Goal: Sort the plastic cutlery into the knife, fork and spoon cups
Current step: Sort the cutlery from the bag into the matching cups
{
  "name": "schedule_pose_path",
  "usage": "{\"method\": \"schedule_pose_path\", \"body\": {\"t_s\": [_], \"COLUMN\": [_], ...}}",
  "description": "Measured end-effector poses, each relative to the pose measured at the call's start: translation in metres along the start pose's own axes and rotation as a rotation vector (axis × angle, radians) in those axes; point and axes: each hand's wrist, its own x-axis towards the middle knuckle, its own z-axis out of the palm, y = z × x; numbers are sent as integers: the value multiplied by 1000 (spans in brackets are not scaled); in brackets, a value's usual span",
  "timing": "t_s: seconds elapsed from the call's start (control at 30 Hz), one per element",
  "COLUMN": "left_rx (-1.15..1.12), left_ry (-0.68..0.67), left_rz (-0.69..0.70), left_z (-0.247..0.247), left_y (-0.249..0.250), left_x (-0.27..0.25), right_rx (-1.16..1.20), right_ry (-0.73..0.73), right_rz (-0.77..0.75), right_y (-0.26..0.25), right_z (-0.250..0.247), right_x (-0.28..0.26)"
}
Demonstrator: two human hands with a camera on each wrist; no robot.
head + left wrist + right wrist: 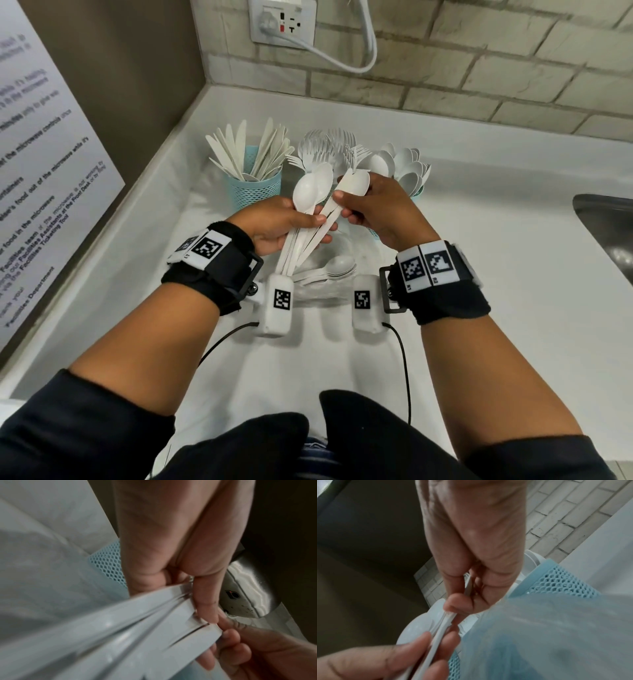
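My left hand (pixel 320 228) grips a fanned bundle of white plastic cutlery (pixel 310 202), spoon bowls up and handles down toward the counter. My right hand (pixel 342 205) pinches the top of one spoon (pixel 358 183) in that bundle, with a knife blade beside it. In the right wrist view its thumb and fingertips (pixel 452 604) close on the thin edges of the pieces. Behind stand three teal mesh cups: the knife cup (pixel 253 188) on the left, the fork cup's forks (pixel 325 147) in the middle, and the spoon cup's spoons (pixel 407 164) on the right.
Several loose spoons (pixel 329 270) lie on the white counter (pixel 479 342) under my hands. A steel sink (pixel 609 233) is at the right edge. A brick wall with an outlet and cord (pixel 284 24) is behind, and a panel with a notice (pixel 44 164) is on the left.
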Motion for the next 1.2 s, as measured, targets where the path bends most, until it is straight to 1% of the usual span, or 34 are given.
{"method": "schedule_pose_path", "body": {"t_s": [0.2,0.3,0.47,0.67,0.83,0.97,1.03,1.2], "left_rx": [-58,-69,-67,-92,25,50,49,91], "left_ry": [-41,-31,11,19,-61,-85,-72,-34], "left_rz": [-12,-27,-26,-21,-52,-78,-78,-91], "left_z": [0,1,4,2,1,-3,-4,-1], "left_y": [1,-1,-5,-5,-9,-9,-9,-9], "left_x": [0,1,3,4,2,0,1,1], "right_rx": [63,34,36,59,56,51,39,-42], "right_ry": [47,64,94,96,135,187,171,71], "right_rz": [-2,-6,-65,-69,-67,-72,-83,-105], "right_y": [1,1,2,4,5,6,5,7], "right_z": [0,1,6,4,1,-3,-4,-3], "right_x": [2,1,1,0,4,5,5,4]}}
